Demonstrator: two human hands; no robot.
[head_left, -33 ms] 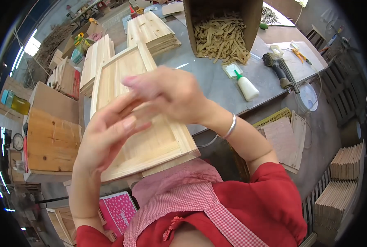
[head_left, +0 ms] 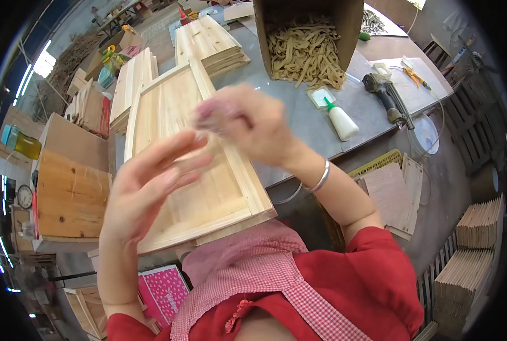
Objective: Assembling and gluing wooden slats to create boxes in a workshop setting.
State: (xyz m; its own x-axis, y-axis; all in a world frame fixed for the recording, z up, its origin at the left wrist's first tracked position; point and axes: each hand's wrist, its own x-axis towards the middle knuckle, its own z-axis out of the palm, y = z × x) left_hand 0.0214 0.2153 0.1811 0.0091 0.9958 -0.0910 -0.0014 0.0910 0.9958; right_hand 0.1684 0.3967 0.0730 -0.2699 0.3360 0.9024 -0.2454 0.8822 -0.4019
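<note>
A light wooden framed panel (head_left: 219,199) lies lengthwise on the workbench in front of me. Above its middle, my left hand (head_left: 151,187) is raised with its fingers stretched apart and nothing in them. My right hand (head_left: 247,122), a bracelet on its wrist, hovers close to the left fingertips. Motion smears its fingers into a pinkish blur, so whether it holds anything cannot be told. Both hands appear to be off the panel.
Stacks of boards (head_left: 208,42) lie beyond the panel. A box of tan strips (head_left: 304,54), a white glue bottle with a green tip (head_left: 342,122) and a nail gun (head_left: 387,96) are to the right. A cardboard box (head_left: 74,190) stands at left.
My right hand has shifted slightly right, leaving a small gap from the left hand. The left fingers have straightened a little. The panel has stayed in place.
</note>
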